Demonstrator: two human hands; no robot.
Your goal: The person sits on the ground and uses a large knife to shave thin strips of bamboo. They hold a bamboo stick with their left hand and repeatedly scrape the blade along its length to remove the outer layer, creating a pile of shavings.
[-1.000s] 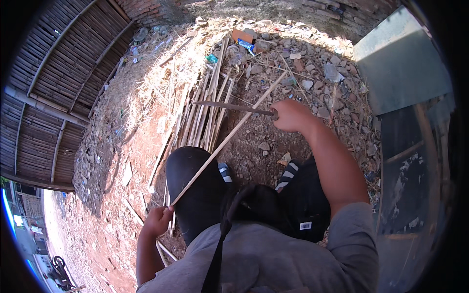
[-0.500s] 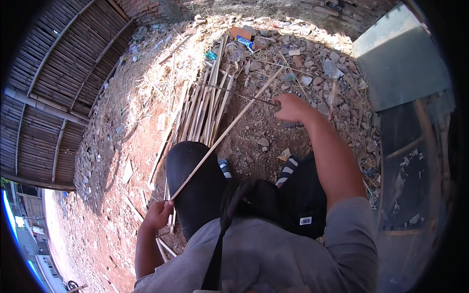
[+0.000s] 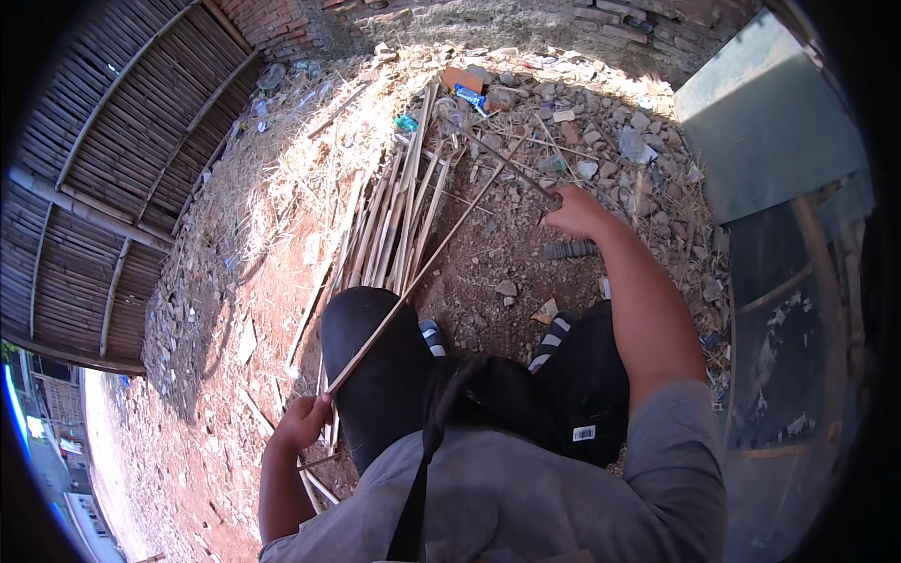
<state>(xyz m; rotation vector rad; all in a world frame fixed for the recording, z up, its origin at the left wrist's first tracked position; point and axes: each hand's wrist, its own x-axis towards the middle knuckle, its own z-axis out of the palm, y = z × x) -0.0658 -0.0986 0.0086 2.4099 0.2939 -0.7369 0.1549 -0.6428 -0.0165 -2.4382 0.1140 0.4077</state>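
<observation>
My left hand (image 3: pixel 303 421) is closed on the lower end of a long bamboo strip (image 3: pixel 419 279). The strip slants up to the right across my left knee, its far end above the bare dirt. In my right hand (image 3: pixel 577 214) is a thin, dark, rod-like tool (image 3: pixel 511 166); whether it has a blade edge I cannot tell. The tool points up and to the left, beyond the strip's far end and apparently apart from it. Behind the strip, several split bamboo strips (image 3: pixel 383 225) lie in a pile on the ground.
A woven bamboo wall (image 3: pixel 103 122) stands at the left, a brick wall (image 3: pixel 526 28) at the back. Rubble (image 3: pixel 648 178) covers the ground at the right, beside a grey-green panel (image 3: pixel 760 122). A dark ridged cylinder (image 3: pixel 570 251) lies below my right hand.
The tool has swung from lying across the strip to pointing farther up. My right hand has moved slightly right and down. The strip has turned, showing a darker side; my left hand keeps hold.
</observation>
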